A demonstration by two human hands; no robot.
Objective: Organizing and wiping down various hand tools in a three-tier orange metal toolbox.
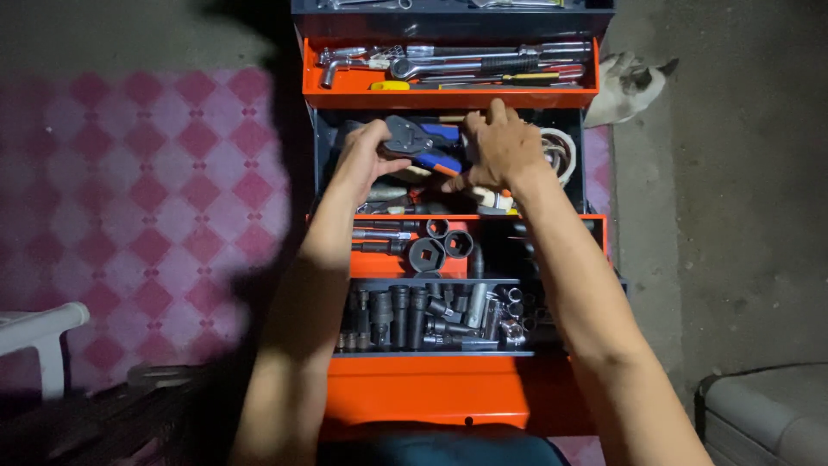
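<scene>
I see both hands in the orange toolbox (448,393): left hand (366,155) gripping the blue-handled crimper (420,142), right hand (500,151) spread over tools.

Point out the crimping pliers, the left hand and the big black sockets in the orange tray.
crimping pliers (420,142), head view, on the dark head above the blue handles.
left hand (366,155), head view, on the back of the hand.
big black sockets (427,255), head view, on the largest socket's rim.
</scene>
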